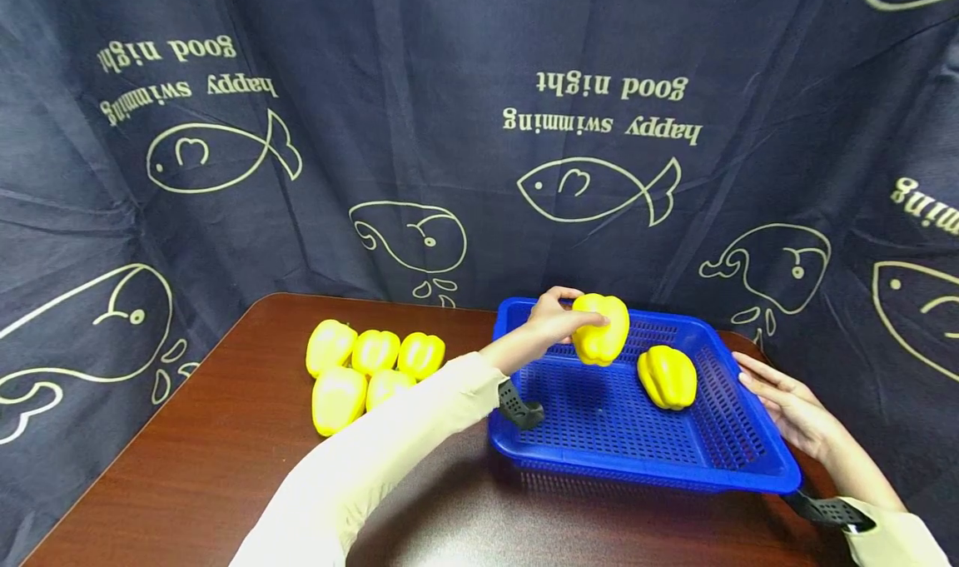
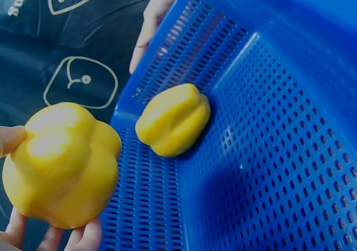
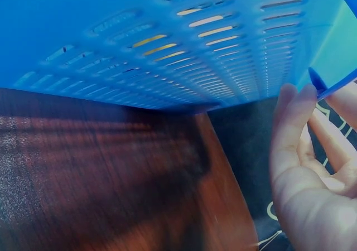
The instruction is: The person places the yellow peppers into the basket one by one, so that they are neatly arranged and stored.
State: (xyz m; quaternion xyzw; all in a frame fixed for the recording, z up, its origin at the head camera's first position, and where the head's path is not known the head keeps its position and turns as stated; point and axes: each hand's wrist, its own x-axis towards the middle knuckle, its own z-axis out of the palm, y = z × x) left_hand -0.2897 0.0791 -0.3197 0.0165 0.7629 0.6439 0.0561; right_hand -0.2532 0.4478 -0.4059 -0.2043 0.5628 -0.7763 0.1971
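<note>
My left hand (image 1: 553, 320) holds a yellow bell pepper (image 1: 602, 330) above the left part of a blue plastic basket (image 1: 767, 465). In the left wrist view the thumb is at one side of this pepper (image 2: 61, 164) and the fingers curve beneath it. Another yellow bell pepper (image 1: 667, 377) lies inside the basket, near its right wall. At the right rim is my right hand (image 1: 802, 417). Its curved fingers (image 3: 290, 134) hold the basket's lip in the right wrist view, though the exact grip is partly hidden.
Several yellow bell peppers (image 1: 375, 351) sit close together on the brown table (image 1: 217, 417), left of the basket. My left sleeve (image 1: 390, 459) partly covers that group. A dark curtain (image 1: 449, 117) with fish drawings hangs behind the table.
</note>
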